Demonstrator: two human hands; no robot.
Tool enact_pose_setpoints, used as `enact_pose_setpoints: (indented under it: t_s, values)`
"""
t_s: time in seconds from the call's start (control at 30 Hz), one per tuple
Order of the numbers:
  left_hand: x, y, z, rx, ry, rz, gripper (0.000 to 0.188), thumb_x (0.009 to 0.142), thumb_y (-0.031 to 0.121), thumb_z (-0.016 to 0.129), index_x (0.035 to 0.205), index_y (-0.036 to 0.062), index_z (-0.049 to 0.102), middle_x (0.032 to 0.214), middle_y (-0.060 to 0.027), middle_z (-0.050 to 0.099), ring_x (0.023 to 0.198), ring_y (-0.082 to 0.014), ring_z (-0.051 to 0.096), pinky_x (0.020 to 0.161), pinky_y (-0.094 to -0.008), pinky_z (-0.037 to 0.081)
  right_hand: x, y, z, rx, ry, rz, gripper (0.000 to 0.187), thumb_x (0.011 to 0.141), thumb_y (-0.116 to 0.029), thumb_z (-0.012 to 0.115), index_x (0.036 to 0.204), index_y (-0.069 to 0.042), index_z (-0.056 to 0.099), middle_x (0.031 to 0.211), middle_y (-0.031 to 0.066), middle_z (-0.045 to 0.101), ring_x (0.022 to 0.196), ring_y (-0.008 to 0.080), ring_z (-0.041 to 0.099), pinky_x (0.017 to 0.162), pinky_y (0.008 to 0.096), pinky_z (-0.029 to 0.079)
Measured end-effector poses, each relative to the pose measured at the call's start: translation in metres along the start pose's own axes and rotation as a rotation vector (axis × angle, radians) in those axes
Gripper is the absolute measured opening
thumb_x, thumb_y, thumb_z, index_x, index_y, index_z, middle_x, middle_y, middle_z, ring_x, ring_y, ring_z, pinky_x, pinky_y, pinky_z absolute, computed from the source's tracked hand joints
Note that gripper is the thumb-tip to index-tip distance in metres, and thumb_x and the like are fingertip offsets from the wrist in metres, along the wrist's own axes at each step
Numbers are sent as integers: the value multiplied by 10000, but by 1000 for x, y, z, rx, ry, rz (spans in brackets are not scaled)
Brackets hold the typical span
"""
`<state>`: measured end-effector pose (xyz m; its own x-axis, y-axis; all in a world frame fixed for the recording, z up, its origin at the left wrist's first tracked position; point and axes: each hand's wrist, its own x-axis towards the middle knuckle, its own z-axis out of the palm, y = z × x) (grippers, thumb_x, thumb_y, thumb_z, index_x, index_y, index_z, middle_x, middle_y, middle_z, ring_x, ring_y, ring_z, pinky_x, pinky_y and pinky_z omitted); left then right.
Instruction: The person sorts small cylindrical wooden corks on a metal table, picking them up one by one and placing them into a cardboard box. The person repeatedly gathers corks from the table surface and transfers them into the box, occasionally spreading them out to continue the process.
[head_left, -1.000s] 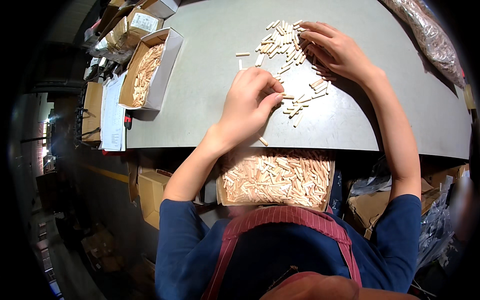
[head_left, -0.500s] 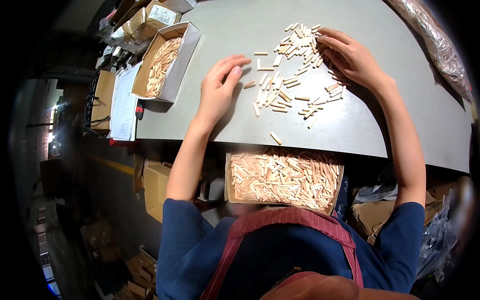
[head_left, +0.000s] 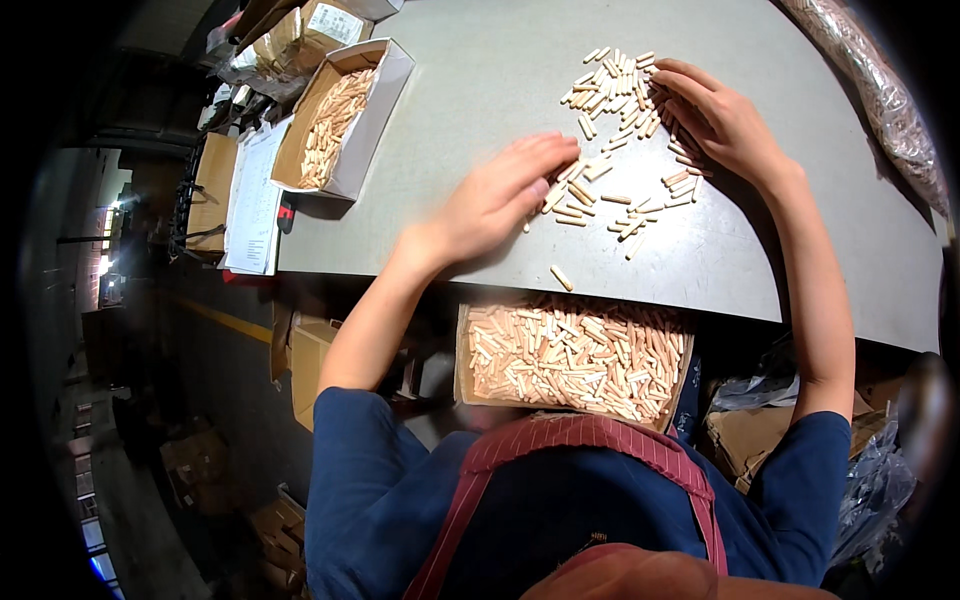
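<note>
Short pale wooden dowels (head_left: 617, 88) lie loosely scattered over the grey tabletop (head_left: 470, 80). My left hand (head_left: 503, 192), slightly blurred, reaches over the left side of the scatter with its fingers stretched out, hiding some dowels beneath it. At the right edge of the far cluster rests my right hand (head_left: 728, 125), its fingers curved and apart around the outer pieces. Neither hand visibly grips a dowel. One single dowel (head_left: 561, 278) lies by itself close to the table's front edge. Below that edge, in front of my body, an open carton (head_left: 462, 352) is full of dowels.
On the table's left stands an open white box (head_left: 377, 125) partly filled with dowels, beside printed sheets (head_left: 254, 200). Wrapped packages (head_left: 300, 45) sit behind it. A clear plastic bag (head_left: 870, 85) lies along the right edge. Cartons and plastic are under the table.
My left hand has swept rightward from beside the scatter onto its left side, covering dowels that showed before. My right hand stays by the far cluster. The view has shifted slightly.
</note>
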<state>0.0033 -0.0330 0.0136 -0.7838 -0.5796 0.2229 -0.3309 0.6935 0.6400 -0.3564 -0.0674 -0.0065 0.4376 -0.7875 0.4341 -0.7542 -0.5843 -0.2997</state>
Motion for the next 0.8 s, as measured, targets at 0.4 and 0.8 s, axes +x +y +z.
enact_pose_setpoints:
  t_s: [0.4, 0.8]
  values:
    - [-64, 30, 11, -776, 476, -338, 507, 1133, 267, 433, 1486, -92, 497, 1549, -242, 537, 1489, -321, 474, 1291, -444, 288, 0, 2, 6, 26, 93, -100, 337, 1045, -157, 649, 1370, -70, 648, 1435, 86, 653, 1108, 359, 714, 939, 418, 599]
    - [-47, 36, 25, -76, 453, -332, 338, 1025, 91, 618, 1348, 12, 678, 1404, -145, 672, 1325, -260, 610, 1147, -374, 443, 0, -1, 2, 7, 83, -93, 343, 1039, -178, 655, 1369, -86, 661, 1456, 78, 646, 1114, 364, 717, 944, 423, 601]
